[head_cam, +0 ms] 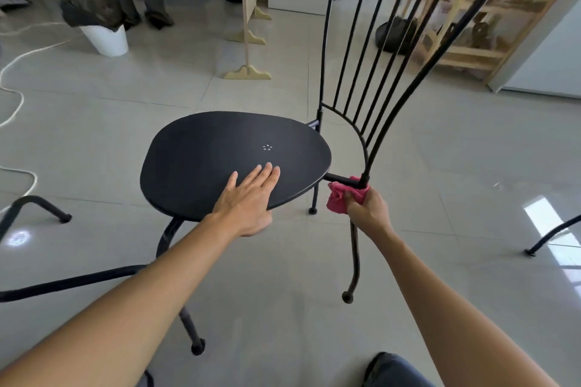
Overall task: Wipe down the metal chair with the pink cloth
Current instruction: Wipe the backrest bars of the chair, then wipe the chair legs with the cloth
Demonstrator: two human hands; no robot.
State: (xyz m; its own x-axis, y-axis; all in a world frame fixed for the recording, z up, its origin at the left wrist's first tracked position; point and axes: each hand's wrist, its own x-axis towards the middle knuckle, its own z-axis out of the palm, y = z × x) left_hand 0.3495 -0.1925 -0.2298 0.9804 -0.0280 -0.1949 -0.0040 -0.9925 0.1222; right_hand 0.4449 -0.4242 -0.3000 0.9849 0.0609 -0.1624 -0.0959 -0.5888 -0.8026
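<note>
Black metal chair point(201, 154), standing on a glossy pale grey tiled floor point(456, 166); its rounded seat is facing up, and thin curved rods are fanning up to form the back. Left hand point(248, 198) is lying flat and open on the near edge of the seat, fingers stretched out, holding nothing. Right hand point(366, 207) is closing around a bunched pink cloth point(341, 196), pressing it against the base of the near back post where that post is meeting the seat rail. Room: a white bin point(107, 38) with a dark liner, a wooden shelf unit point(465, 50), a white cord point(19, 72) trailing over the tiles.
</note>
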